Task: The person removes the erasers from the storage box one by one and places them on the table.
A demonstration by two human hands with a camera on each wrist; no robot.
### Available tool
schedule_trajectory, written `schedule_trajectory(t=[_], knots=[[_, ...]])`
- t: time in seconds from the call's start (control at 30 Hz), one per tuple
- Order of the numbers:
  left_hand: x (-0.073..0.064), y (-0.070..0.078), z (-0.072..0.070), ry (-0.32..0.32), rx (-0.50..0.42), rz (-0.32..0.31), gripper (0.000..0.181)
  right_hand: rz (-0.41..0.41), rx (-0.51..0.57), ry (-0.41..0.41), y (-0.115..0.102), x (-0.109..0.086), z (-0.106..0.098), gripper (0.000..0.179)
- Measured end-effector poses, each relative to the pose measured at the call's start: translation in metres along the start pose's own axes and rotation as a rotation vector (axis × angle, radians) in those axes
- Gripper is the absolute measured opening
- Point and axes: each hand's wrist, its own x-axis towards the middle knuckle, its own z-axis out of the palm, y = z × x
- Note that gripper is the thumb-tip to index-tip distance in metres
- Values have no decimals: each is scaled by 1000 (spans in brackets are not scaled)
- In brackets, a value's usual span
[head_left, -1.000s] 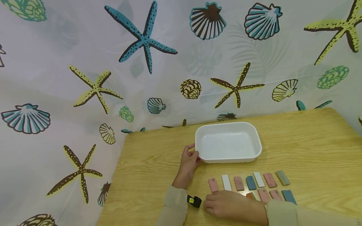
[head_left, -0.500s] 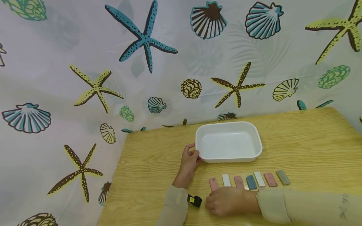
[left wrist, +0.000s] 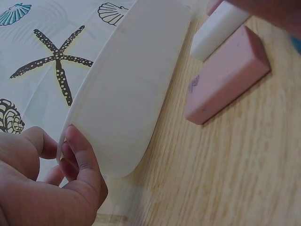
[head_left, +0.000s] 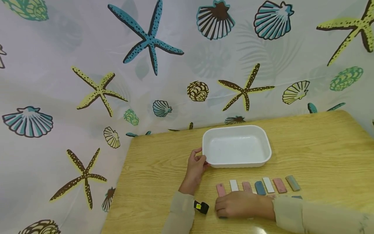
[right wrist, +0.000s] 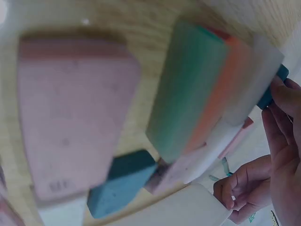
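My left hand [head_left: 195,169] grips the left rim of a white plastic tub [head_left: 237,164], its thumb and fingers pinching the edge in the left wrist view. The tub is bare inside. My right hand [head_left: 243,205] is low over the table in front of the erasers. In the right wrist view its thumb and fingers pinch a small blue eraser [right wrist: 273,87]; a dark sliver of it peeks out under the hand in the head view. Beyond that hand lie a pink eraser [head_left: 221,189], a white eraser [head_left: 234,185] and a blue eraser [head_left: 259,188].
Farther right in the row are another pink eraser [head_left: 280,185] and a grey-green eraser [head_left: 292,183]. A green and orange eraser [right wrist: 193,94] is close to the right hand. The right sleeve [head_left: 321,214] covers much of the front row. A shell-print cloth [head_left: 175,71] hangs behind the wooden table.
My right hand has shifted slightly right, and a dark blue edge now shows beneath it. Its sleeve has swung over the front-row erasers. The left hand and tub stay put.
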Motion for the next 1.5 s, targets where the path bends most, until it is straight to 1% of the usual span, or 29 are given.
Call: schedule_trajectory(t=[0.13,0.23,0.37,0.63,0.87,1.03,1.13,1.23,1.37,1.4,1.5], knots=[[-1,1,-2,6,4,-5,41,23,-30,44,-6,-1,7,19],[-1,2,-4,9,10,-10,41,43,-86,55,-10,0,10,21],[0,2,-6,15,13,-9,41,56,-132,50,-11,2,11,21],[0,0,-6,13,8,-9,42,65,-121,35,-12,3,10,19],[3,-1,-6,3,9,-3,41,82,-107,67,-13,0,9,24],[3,-1,-7,-1,3,-8,41,111,-139,93,-14,-4,4,31],[3,-2,-7,-4,15,7,40,143,-170,96,-13,-7,0,34],[4,-3,-8,1,65,32,40,178,-169,78,-11,-11,-5,37],[5,-6,-11,10,174,87,39,222,-133,61,-8,-19,-12,53],[5,-6,-12,14,215,105,39,234,-127,64,-7,-20,-15,57],[2,-4,-13,34,408,205,39,284,-98,87,-5,-25,-23,64]])
